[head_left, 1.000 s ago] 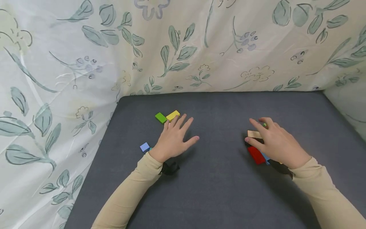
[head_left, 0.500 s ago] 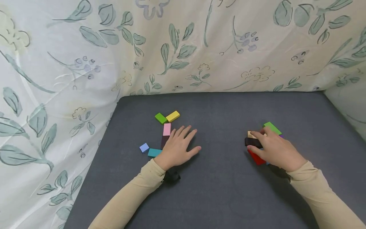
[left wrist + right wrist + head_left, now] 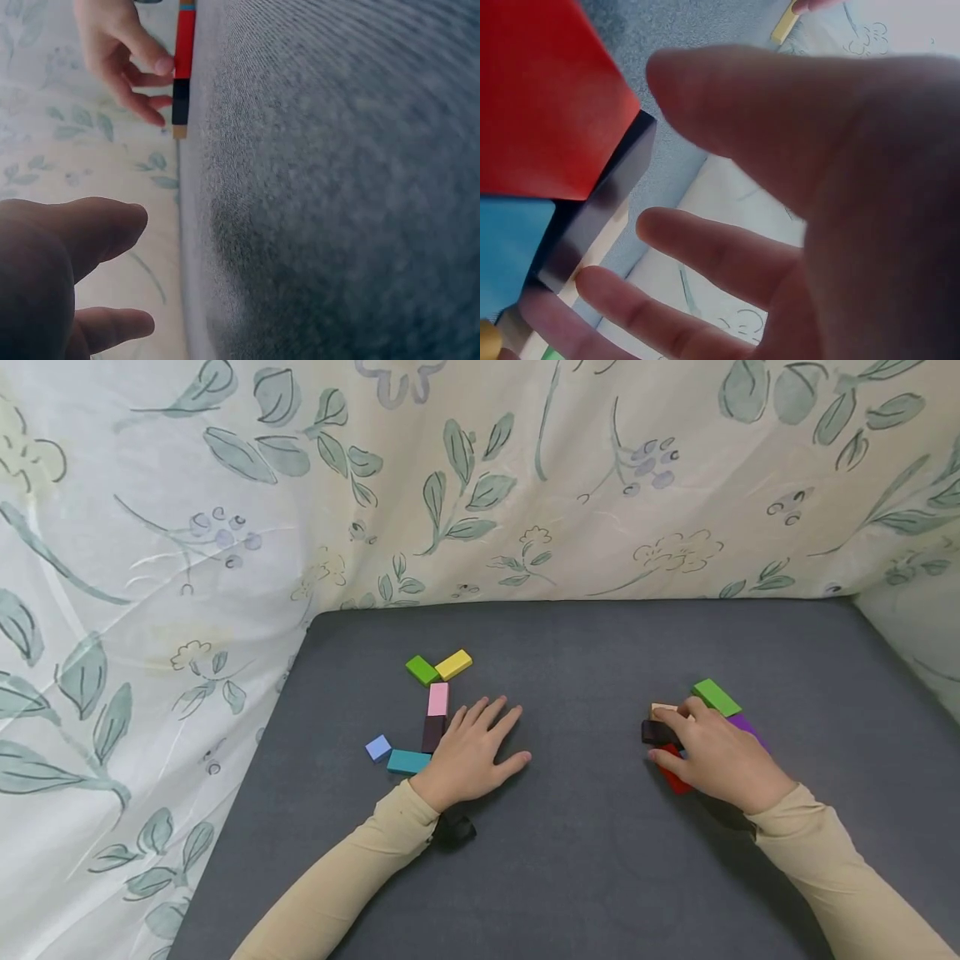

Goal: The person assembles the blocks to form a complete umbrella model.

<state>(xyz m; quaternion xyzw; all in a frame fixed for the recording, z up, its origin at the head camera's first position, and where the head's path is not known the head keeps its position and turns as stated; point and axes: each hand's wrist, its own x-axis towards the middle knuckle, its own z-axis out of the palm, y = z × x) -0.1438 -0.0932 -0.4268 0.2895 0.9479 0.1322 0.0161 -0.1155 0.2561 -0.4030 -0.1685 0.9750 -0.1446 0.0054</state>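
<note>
My left hand (image 3: 472, 752), fingers spread, is just right of a dark purple block (image 3: 432, 733) and a teal block (image 3: 408, 762); it holds nothing. A pink block (image 3: 438, 698) lies above the purple one. My right hand (image 3: 723, 760) hangs over a cluster at the right, thumb and fingers apart. The thumb is near the red block (image 3: 673, 770). In the right wrist view, fingertips are by the black block (image 3: 600, 214) and the pale wooden block (image 3: 607, 238); I cannot tell if they touch. A blue block (image 3: 514, 247) adjoins the red one. The hand partly hides the cluster.
A green block (image 3: 422, 670) and a yellow block (image 3: 454, 665) lie at the far left, with a small light-blue block (image 3: 378, 747) nearer. A bright green block (image 3: 717, 697) and a purple block (image 3: 748, 731) border the right cluster. Floral cloth (image 3: 570, 552) hangs behind the dark table (image 3: 555, 877).
My left hand has drawn back and slightly right, uncovering the pink, dark purple and teal blocks. My right hand has lowered and shifted slightly toward me, uncovering the bright green and purple blocks.
</note>
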